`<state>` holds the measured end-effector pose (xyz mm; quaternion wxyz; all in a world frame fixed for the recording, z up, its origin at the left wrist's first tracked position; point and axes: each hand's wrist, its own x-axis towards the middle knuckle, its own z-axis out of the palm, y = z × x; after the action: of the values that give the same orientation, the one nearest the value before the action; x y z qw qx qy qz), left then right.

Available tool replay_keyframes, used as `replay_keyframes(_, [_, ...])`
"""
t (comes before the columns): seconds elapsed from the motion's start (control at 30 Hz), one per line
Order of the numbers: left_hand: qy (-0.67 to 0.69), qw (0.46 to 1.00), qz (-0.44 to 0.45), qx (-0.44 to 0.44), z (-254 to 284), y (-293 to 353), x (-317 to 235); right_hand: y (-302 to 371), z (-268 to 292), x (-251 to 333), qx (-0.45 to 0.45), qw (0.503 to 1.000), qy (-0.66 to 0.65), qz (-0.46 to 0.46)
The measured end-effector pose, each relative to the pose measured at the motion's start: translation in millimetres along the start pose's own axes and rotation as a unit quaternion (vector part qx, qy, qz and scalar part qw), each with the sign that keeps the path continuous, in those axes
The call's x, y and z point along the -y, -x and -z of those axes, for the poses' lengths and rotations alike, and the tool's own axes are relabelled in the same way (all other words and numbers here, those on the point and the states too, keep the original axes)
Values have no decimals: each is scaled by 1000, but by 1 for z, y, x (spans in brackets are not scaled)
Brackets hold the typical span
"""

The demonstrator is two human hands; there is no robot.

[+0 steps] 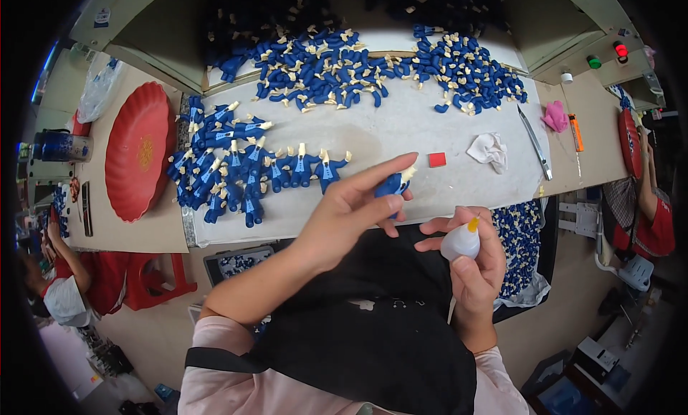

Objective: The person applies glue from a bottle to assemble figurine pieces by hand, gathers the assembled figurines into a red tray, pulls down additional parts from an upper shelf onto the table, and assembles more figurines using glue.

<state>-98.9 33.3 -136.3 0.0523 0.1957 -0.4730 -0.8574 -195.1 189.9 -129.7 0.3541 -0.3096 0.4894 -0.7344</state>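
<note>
Head view of a workbench [401, 128] covered by a pale sheet. The left hand [351, 207] holds a small blue figure [393, 185] with cream tips, pinched between thumb and curled fingers while the index finger stretches out straight above it; hand and figure hang over the near edge of the bench, at its middle. The right hand [469, 261] is wrapped around a small white glue bottle [461, 241] with an orange nozzle pointing up, just right of the figure and slightly nearer the body, off the near edge. The two hands are close together but apart.

On the bench: a row and cluster of finished blue figures [236, 164] toward the left edge, lying flat; two loose heaps of blue parts [322, 67] [469, 71] along the far edge. A small red square [436, 159] lies near the centre right, a crumpled white cloth [489, 150] beside it, and a long knife [534, 142] toward the right edge. Beyond the right edge lie a pink rag [555, 116] and an orange lighter [575, 132]. A red tray [136, 150] rests left of the bench. A bag of blue parts [519, 236] hangs below the near right corner. Other people sit at far left and far right.
</note>
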Motion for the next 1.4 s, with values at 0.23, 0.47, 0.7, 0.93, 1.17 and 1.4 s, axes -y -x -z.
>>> replay_keyframes(0.23, [111,993,-28,21,-13,6,25,-7,-6,-13,-15,1000,-16,-19])
replay_keyframes(0.47, [112,993,-24,30,-1,13,35,0,-1,-14,-18,1000,16,-10])
replay_keyframes(0.7, [278,958,11,64,0,14,36,9,-4,-2,-197,973,94,78])
replay_keyframes(0.93, [233,970,-29,59,-3,12,45,8,-3,2,-207,969,51,126])
replay_keyframes(1.17, [236,969,-8,73,-2,10,44,12,-1,3,-72,923,281,252])
replay_keyframes(1.4, [237,969,-8,73,-2,11,43,12,-6,-5,-58,900,338,269])
